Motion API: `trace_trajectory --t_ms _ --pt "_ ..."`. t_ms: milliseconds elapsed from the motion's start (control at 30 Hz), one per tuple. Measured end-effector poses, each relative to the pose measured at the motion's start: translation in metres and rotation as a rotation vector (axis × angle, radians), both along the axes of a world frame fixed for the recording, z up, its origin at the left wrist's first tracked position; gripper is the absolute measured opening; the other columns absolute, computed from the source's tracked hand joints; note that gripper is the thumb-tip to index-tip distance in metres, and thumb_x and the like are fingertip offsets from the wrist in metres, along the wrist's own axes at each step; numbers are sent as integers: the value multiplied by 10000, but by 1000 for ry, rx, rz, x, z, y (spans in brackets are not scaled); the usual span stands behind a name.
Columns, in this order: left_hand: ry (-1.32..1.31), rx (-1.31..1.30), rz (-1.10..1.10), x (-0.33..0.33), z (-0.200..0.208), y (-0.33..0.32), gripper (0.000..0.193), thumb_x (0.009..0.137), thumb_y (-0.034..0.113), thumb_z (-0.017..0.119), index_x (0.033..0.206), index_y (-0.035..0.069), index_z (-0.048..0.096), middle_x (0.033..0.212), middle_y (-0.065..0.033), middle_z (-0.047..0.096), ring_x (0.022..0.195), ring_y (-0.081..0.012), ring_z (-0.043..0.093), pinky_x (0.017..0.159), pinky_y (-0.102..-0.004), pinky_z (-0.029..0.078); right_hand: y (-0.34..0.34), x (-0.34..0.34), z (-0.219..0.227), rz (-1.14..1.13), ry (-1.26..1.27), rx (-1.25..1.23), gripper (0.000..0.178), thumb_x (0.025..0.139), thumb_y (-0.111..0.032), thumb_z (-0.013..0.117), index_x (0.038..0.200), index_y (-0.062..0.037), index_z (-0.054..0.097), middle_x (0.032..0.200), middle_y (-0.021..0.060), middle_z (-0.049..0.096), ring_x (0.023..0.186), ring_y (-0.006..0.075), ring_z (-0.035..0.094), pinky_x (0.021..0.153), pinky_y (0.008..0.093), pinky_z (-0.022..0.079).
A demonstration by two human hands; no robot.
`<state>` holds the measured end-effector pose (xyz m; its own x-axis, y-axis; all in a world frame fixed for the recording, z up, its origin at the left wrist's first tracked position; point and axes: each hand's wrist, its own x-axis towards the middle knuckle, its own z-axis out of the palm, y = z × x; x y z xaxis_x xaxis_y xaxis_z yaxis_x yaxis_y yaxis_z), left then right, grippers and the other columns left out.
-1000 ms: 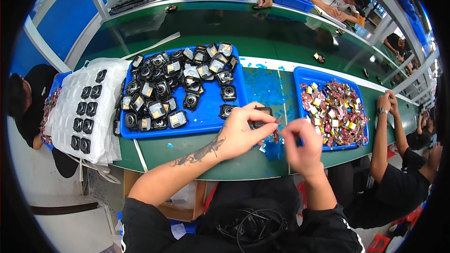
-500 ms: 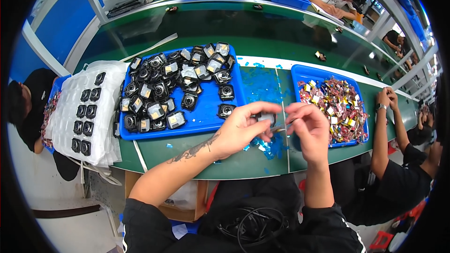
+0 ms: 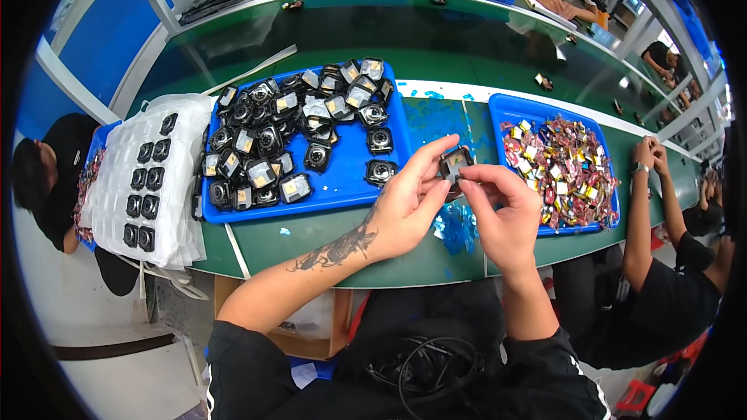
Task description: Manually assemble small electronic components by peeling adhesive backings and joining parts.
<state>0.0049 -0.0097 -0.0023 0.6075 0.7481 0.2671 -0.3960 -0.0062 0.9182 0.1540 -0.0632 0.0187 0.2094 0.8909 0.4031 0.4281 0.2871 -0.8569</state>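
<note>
Between the thumb and fingers of my left hand (image 3: 405, 206) is a black, square smartwatch case (image 3: 455, 162), tilted so its hollow inside shows in part. My right hand (image 3: 506, 206) is pinched at the near right edge of that case, thumb and index finger together on it. Whether a small part sits between those fingertips is hidden. Left of my hands, a blue tray (image 3: 350, 196) holds a heap of similar watch cases (image 3: 268, 140), some with the round sensor side up. To the right, another blue tray (image 3: 537, 101) is filled with small parts (image 3: 556, 175) in reddish, yellow and white.
Blue film scraps (image 3: 455, 233) lie on the green table below my hands. A stack of white plastic trays (image 3: 109, 187) with several watch cases stands at the left. Beyond a white rail runs a green belt (image 3: 389, 27) with scattered parts. Co-workers sit around.
My right hand has come in against the watch case, where the hands were slightly apart before. The case is now raised and turned so its inside shows.
</note>
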Motion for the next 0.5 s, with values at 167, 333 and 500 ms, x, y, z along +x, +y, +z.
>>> trace_trajectory --t_ms 167,333,500 --pt "33 28 -8 -1 -4 1 486 952 -62 401 1425 -6 305 1412 -159 436 1259 -215 481 1035 -333 408 2 -7 5 -24 21 26 92 796 46 676 881 12 678 746 56 654 532 44 487 467 208 372" --pt "87 30 -41 -3 0 3 460 952 -65 408 1405 -17 345 1409 -148 445 1236 -207 501 1020 -325 426 3 -4 4 -24 -70 50 76 795 48 675 865 18 673 722 45 649 531 40 491 470 206 379" --pt "19 31 -7 1 -4 2 453 966 -21 415 1414 -5 351 1314 -80 506 1089 -103 538 915 -252 445 3 -5 4 -27 -31 55 83 792 42 676 872 15 678 729 49 654 535 45 503 477 208 396"
